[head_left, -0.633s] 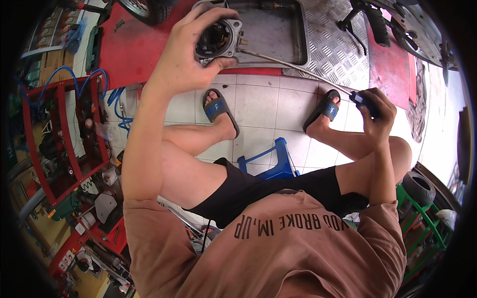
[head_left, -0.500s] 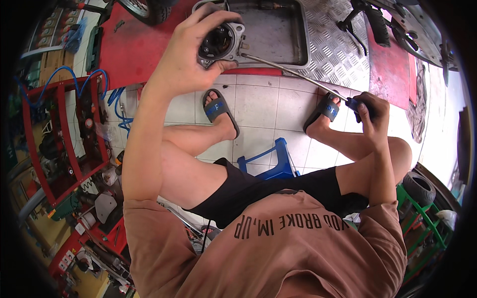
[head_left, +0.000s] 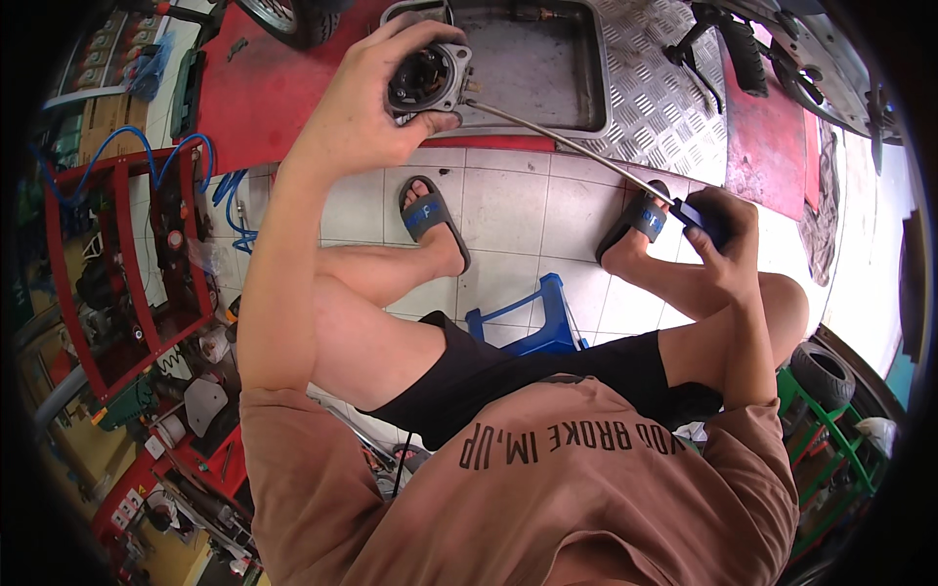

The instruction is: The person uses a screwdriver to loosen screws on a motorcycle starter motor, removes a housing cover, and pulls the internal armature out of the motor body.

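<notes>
Left hand (head_left: 376, 117) raised, fingers curled in a grip, right hand (head_left: 721, 239) clenched beside knee, arms extended

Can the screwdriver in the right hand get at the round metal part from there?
Probably yes: the right hand grips the screwdriver, whose tip meets the round metal part in the left hand.

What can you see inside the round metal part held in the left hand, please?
Inside the round metal part, dark inner workings show, too small to identify. The left hand covers its left side; the screwdriver tip meets its right edge.

Blue stool (head_left: 532, 317), red tool rack (head_left: 117, 264), spare tyre (head_left: 824, 373)
</notes>
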{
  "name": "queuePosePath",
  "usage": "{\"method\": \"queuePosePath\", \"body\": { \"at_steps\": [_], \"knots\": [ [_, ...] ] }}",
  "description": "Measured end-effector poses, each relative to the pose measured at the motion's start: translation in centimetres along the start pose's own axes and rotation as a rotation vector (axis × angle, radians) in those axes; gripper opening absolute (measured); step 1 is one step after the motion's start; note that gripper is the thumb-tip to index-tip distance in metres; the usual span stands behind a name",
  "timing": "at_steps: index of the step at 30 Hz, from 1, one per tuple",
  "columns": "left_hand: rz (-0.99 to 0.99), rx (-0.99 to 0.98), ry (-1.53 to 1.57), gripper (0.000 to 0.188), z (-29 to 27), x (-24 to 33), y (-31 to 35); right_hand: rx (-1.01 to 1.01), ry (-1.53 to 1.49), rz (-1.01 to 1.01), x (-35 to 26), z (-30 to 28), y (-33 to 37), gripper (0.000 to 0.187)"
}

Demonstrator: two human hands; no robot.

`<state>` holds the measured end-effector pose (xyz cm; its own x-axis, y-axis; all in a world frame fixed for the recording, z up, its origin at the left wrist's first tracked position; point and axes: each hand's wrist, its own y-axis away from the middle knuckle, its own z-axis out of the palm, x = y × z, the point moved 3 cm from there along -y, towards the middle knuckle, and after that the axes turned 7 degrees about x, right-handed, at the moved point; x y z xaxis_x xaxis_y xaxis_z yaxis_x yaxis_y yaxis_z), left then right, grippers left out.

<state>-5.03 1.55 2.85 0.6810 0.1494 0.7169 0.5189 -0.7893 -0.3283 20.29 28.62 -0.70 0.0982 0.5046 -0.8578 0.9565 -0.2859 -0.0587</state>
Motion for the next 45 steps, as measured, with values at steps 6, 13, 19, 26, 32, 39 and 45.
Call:
{"method": "queuePosePath", "body": {
  "at_steps": [6,13,19,26,32,39,45],
  "knots": [
    [-0.050,-0.017,0.060,0.060,0.0,-0.3,0.0,0.225,0.371,-0.256,-1.3,0.1,0.0,0.026],
    [-0.039,-0.050,0.016,0.059,0.1,-0.1,0.0,0.094,0.226,-0.196,-0.9,0.3,0.0,0.026],
    [-0.088,-0.058,0.000,0.058,0.1,-0.6,0.3,0.259,0.343,-0.281,-1.3,-0.2,-0.2,0.028],
    [-0.053,-0.044,-0.045,0.057,0.0,-0.4,0.3,0.071,0.256,-0.180,-0.4,-0.3,-0.3,0.031],
    [-0.078,-0.030,0.014,0.058,0.1,-0.8,0.3,0.203,0.290,-0.206,-0.8,0.0,-0.4,0.026],
    [-0.049,-0.040,0.020,0.058,0.3,-0.4,0.2,0.200,0.275,-0.206,-1.1,0.0,-0.4,0.029],
    [-0.059,-0.039,0.023,0.060,0.6,-0.7,0.1,0.267,0.344,-0.319,-1.2,-0.1,-0.4,0.029]
  ]
}}
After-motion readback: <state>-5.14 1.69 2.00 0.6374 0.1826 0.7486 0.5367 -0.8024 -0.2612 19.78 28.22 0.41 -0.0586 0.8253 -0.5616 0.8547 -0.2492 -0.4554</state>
